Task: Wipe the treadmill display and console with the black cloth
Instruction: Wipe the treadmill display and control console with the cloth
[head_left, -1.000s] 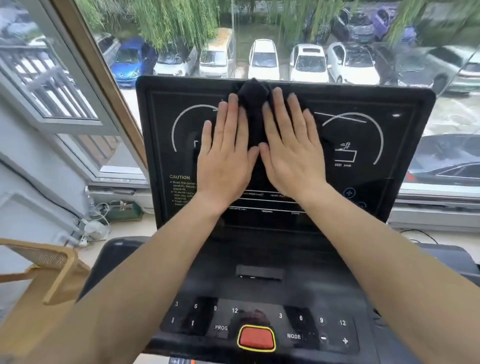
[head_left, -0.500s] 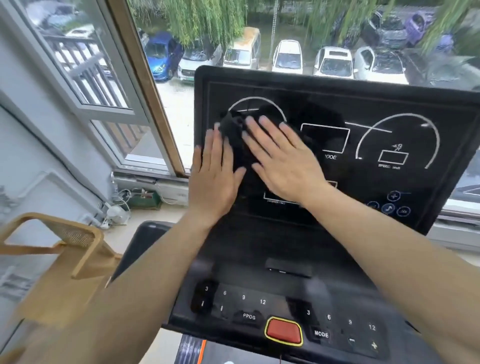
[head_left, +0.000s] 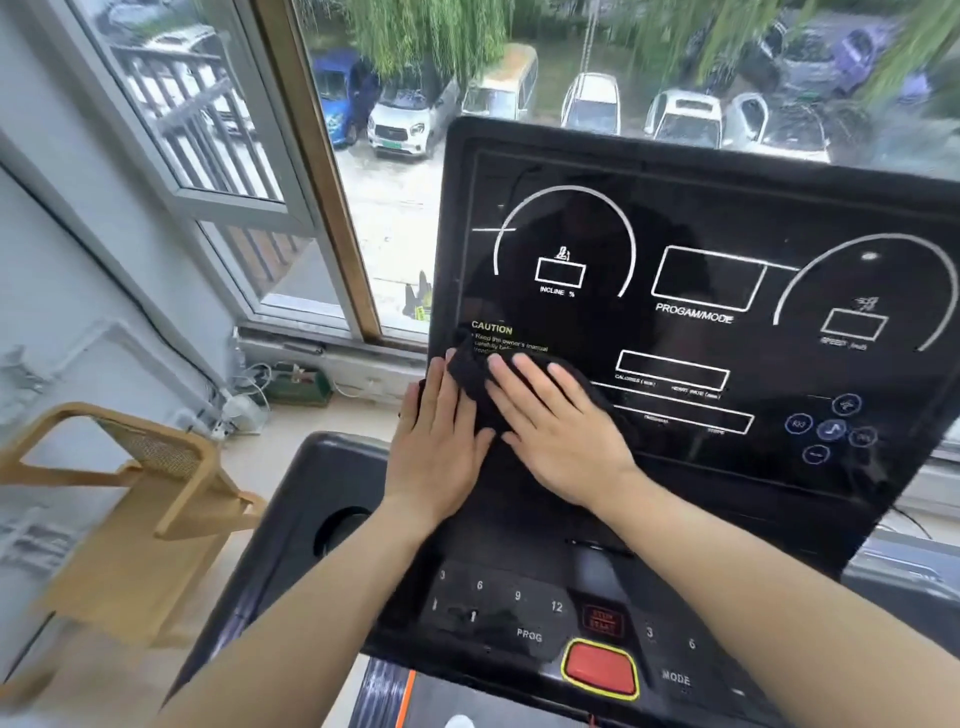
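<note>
A: One treadmill fills the frame, and its biggest piece is the upright display panel (head_left: 727, 291), a single glossy black slab leaning back against the window (head_left: 332, 171).

B: I count two white dial arcs on it, one marked INCLINE on the left, one for speed on the right, with a PROGAM/MODE box between them.

A: Below sits one console deck (head_left: 519, 613). One red button with a yellow rim (head_left: 600, 667), a PROG key, a MODE key, and number keys 3, 6, 9, 12 in a row.

B: One cup well (head_left: 340, 530) sunk into the deck's left wing. And off to the left, one wooden chair (head_left: 130, 499).

A: Two bare forearms come in, two hands. Left hand (head_left: 441, 447) lies flat, fingers together, at the panel's lower left edge.

B: Right hand (head_left: 558, 426) is flat too, fingers spread, palm pressing down. Neither one is curled into a grasp; both pin the cloth under open palms.

A: One black cloth (head_left: 470, 376), bunched and rumpled, soft and matte against the shiny panel.

B: It sits on the display's lower left corner, just under the yellow CAUTION text (head_left: 492, 328), covering its last lines. A fold pokes out between the two hands; the rest is hidden beneath them.
</note>
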